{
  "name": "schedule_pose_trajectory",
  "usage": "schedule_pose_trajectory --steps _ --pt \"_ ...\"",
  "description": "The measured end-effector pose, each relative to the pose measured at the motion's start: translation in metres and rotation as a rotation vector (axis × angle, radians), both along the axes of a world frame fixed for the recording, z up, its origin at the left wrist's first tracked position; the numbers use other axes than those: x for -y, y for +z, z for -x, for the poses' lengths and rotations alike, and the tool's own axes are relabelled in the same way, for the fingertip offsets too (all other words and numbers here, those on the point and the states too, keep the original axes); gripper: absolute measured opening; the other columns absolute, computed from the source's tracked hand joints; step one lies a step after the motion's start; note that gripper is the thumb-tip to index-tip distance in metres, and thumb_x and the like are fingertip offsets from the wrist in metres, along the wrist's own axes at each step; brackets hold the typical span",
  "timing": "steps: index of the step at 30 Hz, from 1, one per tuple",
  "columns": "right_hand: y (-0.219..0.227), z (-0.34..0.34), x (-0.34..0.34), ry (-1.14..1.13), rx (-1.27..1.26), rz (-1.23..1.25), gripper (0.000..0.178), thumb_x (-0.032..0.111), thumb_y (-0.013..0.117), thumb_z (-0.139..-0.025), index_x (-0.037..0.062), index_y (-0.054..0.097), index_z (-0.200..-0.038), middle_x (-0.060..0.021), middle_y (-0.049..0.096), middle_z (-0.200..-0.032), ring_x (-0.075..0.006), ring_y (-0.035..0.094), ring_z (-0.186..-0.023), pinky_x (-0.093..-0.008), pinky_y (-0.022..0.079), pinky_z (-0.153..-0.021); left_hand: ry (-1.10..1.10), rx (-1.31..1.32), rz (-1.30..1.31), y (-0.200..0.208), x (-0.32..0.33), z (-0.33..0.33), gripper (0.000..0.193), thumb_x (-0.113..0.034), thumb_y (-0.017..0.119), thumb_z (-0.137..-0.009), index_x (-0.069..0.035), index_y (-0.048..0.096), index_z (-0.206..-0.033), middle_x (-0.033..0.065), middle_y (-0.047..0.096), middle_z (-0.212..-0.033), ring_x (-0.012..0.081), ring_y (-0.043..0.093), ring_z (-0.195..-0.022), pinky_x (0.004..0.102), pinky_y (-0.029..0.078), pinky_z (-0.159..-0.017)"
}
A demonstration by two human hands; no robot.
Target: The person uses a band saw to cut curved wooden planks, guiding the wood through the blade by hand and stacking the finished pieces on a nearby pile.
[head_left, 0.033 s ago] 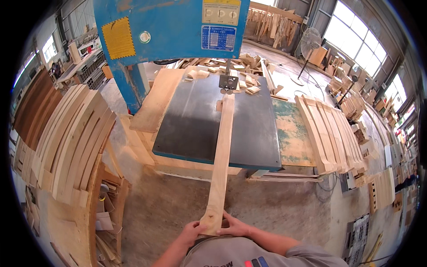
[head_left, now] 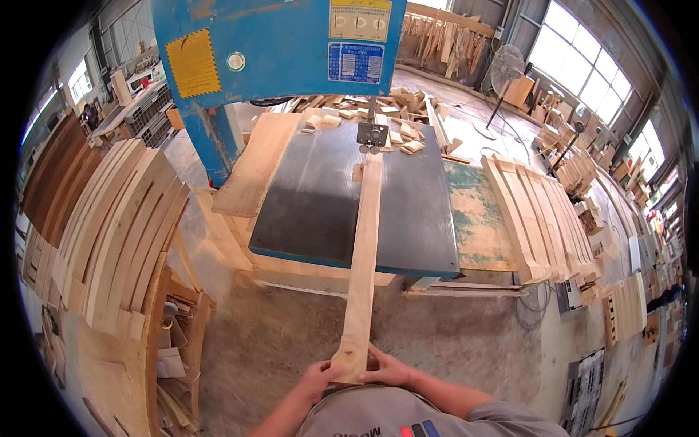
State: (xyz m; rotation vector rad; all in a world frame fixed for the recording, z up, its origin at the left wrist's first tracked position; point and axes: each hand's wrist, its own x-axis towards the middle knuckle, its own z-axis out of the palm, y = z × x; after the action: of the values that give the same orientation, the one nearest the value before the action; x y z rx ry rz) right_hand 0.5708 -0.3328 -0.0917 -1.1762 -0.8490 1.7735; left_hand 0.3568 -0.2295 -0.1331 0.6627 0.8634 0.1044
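A long, pale wooden board [head_left: 363,240] runs from my waist across the dark table of a bandsaw [head_left: 313,197]. Its far end meets the blade guide [head_left: 373,135]; the blade itself is too thin to make out. My left hand [head_left: 320,379] grips the left edge of the board's wider near end, beside a knot. On the opposite edge, my right hand [head_left: 387,368] is closed round the same end, with its thumb on top. A small wood block [head_left: 358,172] lies on the saw table against the board's left side.
Curved wooden pieces are stacked at left [head_left: 120,233], and shaped pieces [head_left: 535,218] lie on a side table at right. Wood offcuts [head_left: 408,138] litter the saw table's far edge. The saw's blue housing [head_left: 280,51] rises ahead. A standing fan [head_left: 506,73] is farther back.
The board's near end and both hands have shifted very slightly to the right. Nothing has been taken hold of or let go.
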Motion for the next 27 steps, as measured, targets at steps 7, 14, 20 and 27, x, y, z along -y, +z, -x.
schedule_pose_trajectory --steps 7,14,20,27 --pt "-0.007 -0.038 0.03 -0.127 -0.004 0.061 0.099 0.018 0.07 -0.09 0.0154 -0.002 -0.158 -0.0166 0.054 -0.134 -0.0232 0.053 -0.121 -0.037 0.041 -0.105 -0.148 -0.057 -0.041 0.002 0.012 -0.042 0.054 -0.026 0.07 -0.09 0.01 0.054 -0.127 0.0126 0.066 -0.112 0.0191 0.066 -0.095 0.0297 0.053 -0.082" --pt "-0.001 -0.014 0.036 -0.181 0.016 -0.144 0.111 0.011 0.075 -0.085 0.0185 -0.01 -0.157 -0.018 0.047 -0.142 -0.0233 0.049 -0.128 -0.0369 0.038 -0.108 -0.067 -0.006 0.003 0.008 0.007 -0.038 0.053 -0.027 0.069 -0.09 0.01 0.055 -0.126 0.013 0.066 -0.113 0.0196 0.066 -0.095 0.0299 0.053 -0.084" --pt "-0.016 -0.007 0.03 -0.195 0.084 -0.112 0.117 0.003 0.077 -0.082 0.0199 -0.012 -0.156 -0.0148 0.053 -0.138 -0.0215 0.053 -0.124 -0.0366 0.04 -0.107 -0.04 -0.014 -0.024 0.014 0.005 -0.032 0.052 -0.026 0.067 -0.091 0.011 0.055 -0.125 0.0154 0.065 -0.113 0.0208 0.066 -0.097 0.0317 0.053 -0.086" --pt "-0.016 -0.015 0.02 -0.206 0.149 -0.099 0.117 0.003 0.078 -0.081 0.0214 -0.011 -0.156 -0.0128 0.056 -0.134 -0.0193 0.056 -0.119 -0.0348 0.043 -0.104 -0.021 0.003 -0.037 0.004 -0.004 -0.038 0.053 -0.027 0.069 -0.089 0.012 0.056 -0.123 0.015 0.066 -0.111 0.0196 0.066 -0.094 0.0307 0.053 -0.083"
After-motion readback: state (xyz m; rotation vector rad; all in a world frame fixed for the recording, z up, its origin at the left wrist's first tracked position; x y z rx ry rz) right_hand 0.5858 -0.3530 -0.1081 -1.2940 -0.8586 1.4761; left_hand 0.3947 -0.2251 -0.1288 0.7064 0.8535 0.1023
